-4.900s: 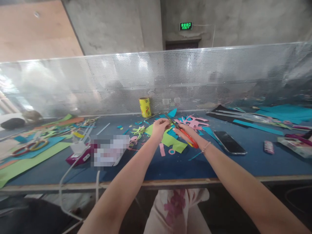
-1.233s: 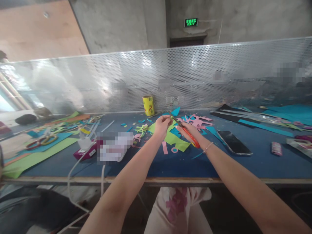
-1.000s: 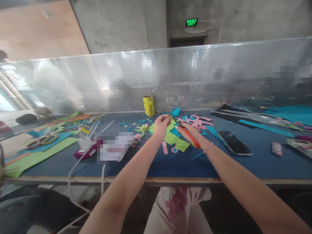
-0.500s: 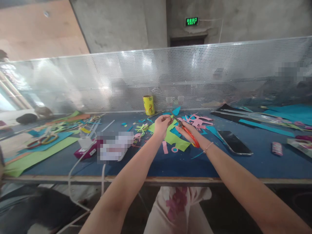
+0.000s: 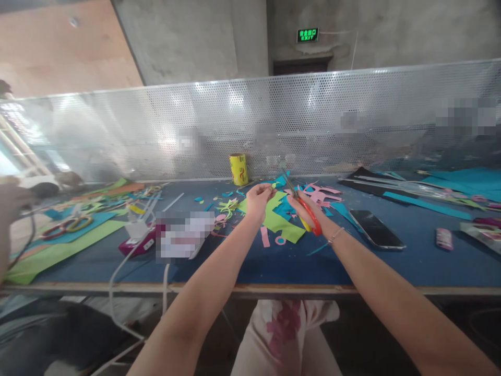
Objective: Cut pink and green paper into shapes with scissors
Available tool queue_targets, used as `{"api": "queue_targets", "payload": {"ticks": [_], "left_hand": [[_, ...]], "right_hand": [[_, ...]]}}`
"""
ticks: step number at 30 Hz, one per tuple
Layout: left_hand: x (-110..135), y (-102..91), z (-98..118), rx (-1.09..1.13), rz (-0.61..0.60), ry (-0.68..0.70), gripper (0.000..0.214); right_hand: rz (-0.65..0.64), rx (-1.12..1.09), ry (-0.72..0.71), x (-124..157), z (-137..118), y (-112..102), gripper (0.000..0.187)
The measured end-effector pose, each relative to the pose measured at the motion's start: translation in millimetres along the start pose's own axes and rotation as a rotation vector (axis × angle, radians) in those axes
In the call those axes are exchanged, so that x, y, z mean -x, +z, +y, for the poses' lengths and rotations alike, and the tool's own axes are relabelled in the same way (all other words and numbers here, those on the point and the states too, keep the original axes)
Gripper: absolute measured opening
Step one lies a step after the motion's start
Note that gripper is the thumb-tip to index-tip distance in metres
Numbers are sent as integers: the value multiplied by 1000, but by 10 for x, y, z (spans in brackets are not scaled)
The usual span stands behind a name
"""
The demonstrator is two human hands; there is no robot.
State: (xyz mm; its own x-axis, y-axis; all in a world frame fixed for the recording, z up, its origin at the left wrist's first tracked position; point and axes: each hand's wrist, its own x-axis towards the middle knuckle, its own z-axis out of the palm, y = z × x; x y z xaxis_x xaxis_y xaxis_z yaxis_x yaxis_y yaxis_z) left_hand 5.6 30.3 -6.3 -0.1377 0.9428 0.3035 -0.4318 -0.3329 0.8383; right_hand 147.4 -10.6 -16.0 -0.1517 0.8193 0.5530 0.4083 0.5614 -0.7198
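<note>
Fingers of a person's left hand (image 5: pixel 260 202) close in a narrow pinch on a small yellow-green paper piece (image 5: pixel 274 185), raised above a blue tabletop (image 5: pixel 274 269). Gripping it near one edge appears to leave the rest free of the fingertips. The right hand (image 5: pixel 307 206), a bracelet (image 5: pixel 334 236) at its wrist, is wrapped around red-and-yellow-handled scissors (image 5: pixel 288 180); the blades point up and away from the body, an angle that seems to clear the left fingers. Whether the blades are parted cannot be told. Beneath the hands lies a cut light-green sheet (image 5: pixel 285 223), probably there for easy reach, with a pink strip (image 5: pixel 265 237) and a pink ring (image 5: pixel 280 241) just beside it. Pink offcuts (image 5: pixel 321 197) lie beyond the right hand, a smartphone (image 5: pixel 378 230) to its right. A yellow cylinder (image 5: pixel 238 169) stands upright near the perforated metal screen (image 5: pixel 207 120). At far left, another person's hand (image 5: pixel 13 206) is blurred.
</note>
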Motion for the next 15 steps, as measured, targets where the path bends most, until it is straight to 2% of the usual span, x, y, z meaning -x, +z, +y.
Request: {"api": "queue_targets", "payload": {"ticks": [6, 11, 15], "left_hand": [[16, 7, -16, -163, -93, 57, 7], [63, 27, -71, -332, -243, 66, 6], [91, 36, -94, -375, -301, 76, 10]], "right_hand": [[56, -89, 147, -57, 43, 9, 34], [140, -192, 72, -78, 84, 40, 30], [192, -193, 73, -80, 37, 25, 25]]}}
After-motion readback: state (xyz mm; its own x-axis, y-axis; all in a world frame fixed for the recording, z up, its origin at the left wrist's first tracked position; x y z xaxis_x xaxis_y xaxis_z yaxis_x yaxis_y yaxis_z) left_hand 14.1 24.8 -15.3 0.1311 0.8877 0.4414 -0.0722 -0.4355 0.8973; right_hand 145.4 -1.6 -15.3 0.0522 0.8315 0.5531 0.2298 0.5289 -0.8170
